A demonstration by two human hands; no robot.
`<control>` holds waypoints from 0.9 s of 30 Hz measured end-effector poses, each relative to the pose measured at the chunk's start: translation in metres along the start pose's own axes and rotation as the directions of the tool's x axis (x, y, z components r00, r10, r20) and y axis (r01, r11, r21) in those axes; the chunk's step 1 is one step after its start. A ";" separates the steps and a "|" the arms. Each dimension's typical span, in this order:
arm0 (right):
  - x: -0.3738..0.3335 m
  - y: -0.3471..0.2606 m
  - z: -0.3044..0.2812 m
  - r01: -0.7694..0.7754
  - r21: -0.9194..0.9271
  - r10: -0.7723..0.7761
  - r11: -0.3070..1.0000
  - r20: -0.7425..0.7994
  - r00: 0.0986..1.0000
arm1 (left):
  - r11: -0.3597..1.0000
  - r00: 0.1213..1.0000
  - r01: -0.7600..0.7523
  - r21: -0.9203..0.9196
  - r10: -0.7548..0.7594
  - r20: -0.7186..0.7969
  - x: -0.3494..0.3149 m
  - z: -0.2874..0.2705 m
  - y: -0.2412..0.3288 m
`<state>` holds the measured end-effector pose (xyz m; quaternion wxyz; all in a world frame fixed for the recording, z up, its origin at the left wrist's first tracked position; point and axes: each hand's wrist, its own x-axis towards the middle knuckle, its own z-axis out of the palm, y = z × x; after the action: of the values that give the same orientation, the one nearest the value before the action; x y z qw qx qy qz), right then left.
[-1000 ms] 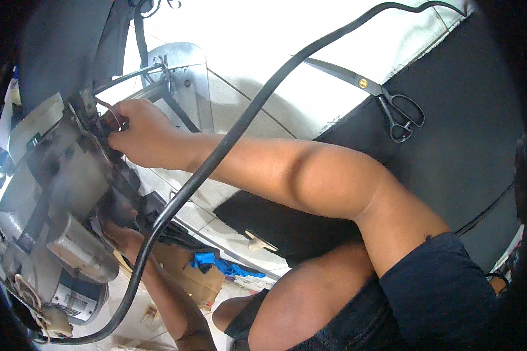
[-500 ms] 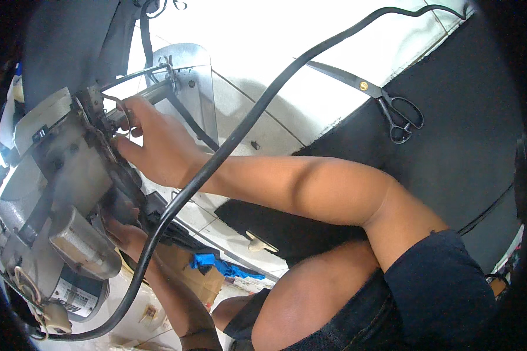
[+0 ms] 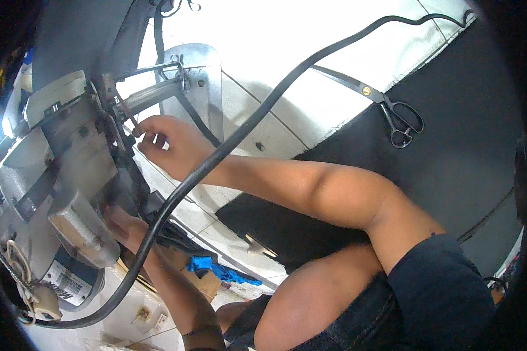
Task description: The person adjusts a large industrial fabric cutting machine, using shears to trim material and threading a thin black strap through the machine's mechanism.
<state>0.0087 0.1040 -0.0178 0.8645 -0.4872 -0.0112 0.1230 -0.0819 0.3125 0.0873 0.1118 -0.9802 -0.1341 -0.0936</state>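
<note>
— What's the person up to at that machine?

— The right hand (image 3: 170, 146) is reached out across the white surface (image 3: 310, 52) to the grey machine (image 3: 58, 175) on the left. Its fingertips (image 3: 141, 130) are pinched around a thin dark rod or tool (image 3: 127, 116) right at the machine's head, just below a horizontal metal cylinder (image 3: 149, 96) that runs to an upright metal bracket (image 3: 202, 82).

— And the other hand?

— The left hand (image 3: 123, 225) is lower down, tucked in under the machine body. It touches the dark underside there, but (from where I stand) the machine hides the fingers, so I cannot tell whether it is gripping anything or just resting.

— What's that black line across everything?

— A thick black cable (image 3: 240, 137). It sweeps from the top right corner, passes over the right wrist, and loops down past the machine's motor housing (image 3: 70, 275) at the lower left.

— Anything else lying about?

— A pair of black-handled scissors (image 3: 386, 105) lies well apart from both hands, on the edge where the white surface meets a sheet of black material (image 3: 451, 164). Below the surface there's a cardboard piece (image 3: 199, 284) with a scrap of blue (image 3: 216, 269) beside it.
</note>
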 end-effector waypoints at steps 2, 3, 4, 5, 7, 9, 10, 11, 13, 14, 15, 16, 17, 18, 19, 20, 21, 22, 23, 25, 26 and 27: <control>0.003 0.005 -0.004 0.039 -0.030 -0.039 0.999 -0.014 0.999 | 0.985 0.993 0.118 -0.126 -0.114 0.037 0.003 -0.009 0.025; 0.005 0.011 -0.004 0.049 -0.020 -0.049 0.999 -0.013 0.999 | 0.981 0.994 0.107 -0.164 -0.104 0.029 0.007 -0.019 0.042; 0.004 0.015 -0.003 0.058 -0.008 -0.058 0.998 -0.006 0.998 | 0.975 0.995 0.101 -0.199 -0.099 0.020 0.009 -0.026 0.056; 0.004 0.012 -0.002 0.028 0.011 -0.028 1.000 0.011 1.000 | 0.986 0.997 0.080 -0.148 -0.078 0.022 0.009 -0.027 0.068; 0.004 0.005 -0.007 -0.027 0.047 0.025 0.999 0.034 0.999 | 0.998 0.999 0.026 -0.051 -0.025 0.031 0.017 -0.022 0.095; 0.008 0.000 -0.011 -0.043 0.033 0.040 0.999 0.069 0.997 | 0.977 0.995 0.085 -0.198 -0.074 0.062 0.031 -0.027 0.115; 0.009 -0.002 -0.013 -0.055 0.026 0.052 0.998 0.082 0.995 | 0.956 0.992 0.114 -0.268 -0.095 0.085 0.034 -0.028 0.119; 0.007 -0.011 -0.013 -0.065 0.005 0.065 0.998 0.051 0.997 | 0.964 0.998 -0.045 -0.264 0.055 0.030 0.038 -0.023 0.100; 0.005 -0.009 -0.008 -0.069 0.038 0.067 0.997 0.054 0.996 | 0.989 0.993 -0.093 -0.113 0.083 -0.086 0.037 -0.006 0.085; 0.005 -0.008 -0.007 -0.071 0.054 0.068 0.996 0.053 0.996 | 0.993 0.985 -0.111 -0.036 0.105 -0.140 0.039 -0.001 0.082; 0.005 -0.006 -0.007 -0.093 0.032 0.091 0.995 0.061 0.994 | 0.995 0.992 -0.104 0.011 0.104 -0.069 0.043 -0.001 0.079; 0.006 -0.008 -0.008 -0.118 0.011 0.117 0.993 0.070 0.991 | 0.993 0.995 -0.099 0.060 0.099 0.005 0.046 -0.001 0.077; 0.007 -0.010 -0.009 -0.143 -0.010 0.143 0.990 0.078 0.987 | 0.994 0.997 -0.075 0.085 0.073 0.024 0.048 0.001 0.074; 0.006 -0.008 -0.008 -0.145 0.004 0.144 0.989 0.080 0.986 | 0.992 0.998 -0.051 0.112 0.046 0.043 0.049 0.003 0.070; 0.006 -0.006 -0.007 -0.147 0.018 0.145 0.989 0.083 0.986 | 0.993 1.000 -0.003 0.116 0.002 0.007 0.049 0.007 0.068; 0.005 -0.004 -0.006 -0.149 0.033 0.145 0.988 0.087 0.986 | 0.992 0.999 0.044 0.118 -0.041 -0.030 0.048 0.008 0.067; 0.004 -0.003 -0.004 -0.157 0.060 0.152 0.986 0.082 0.985 | 0.999 1.000 0.022 0.044 -0.021 -0.013 0.047 0.006 0.066; 0.005 -0.001 -0.005 -0.163 0.081 0.158 0.983 0.068 0.985 | 0.999 1.000 -0.004 -0.038 0.005 0.006 0.048 0.001 0.080; 0.005 -0.001 -0.004 -0.169 0.105 0.163 0.980 0.063 0.985 | 0.993 0.999 -0.024 -0.115 0.027 0.018 0.048 -0.004 0.088; 0.005 -0.003 -0.002 -0.189 0.097 0.182 0.977 0.074 0.980 | 0.997 1.000 -0.007 -0.080 0.006 -0.006 0.048 -0.004 0.091; 0.006 -0.004 -0.001 -0.199 0.095 0.191 0.975 0.080 0.978 | 0.998 1.000 0.001 -0.060 -0.002 -0.019 0.049 -0.005 0.091; 0.004 -0.005 0.001 -0.246 0.137 0.234 0.959 0.100 0.967 | 0.998 0.998 -0.060 0.008 0.060 -0.013 0.051 -0.007 0.089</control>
<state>0.0138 0.1027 -0.0134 0.8757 -0.4140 0.0216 0.2476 -0.0096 0.2390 0.0876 0.1191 -0.9827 -0.1043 -0.0959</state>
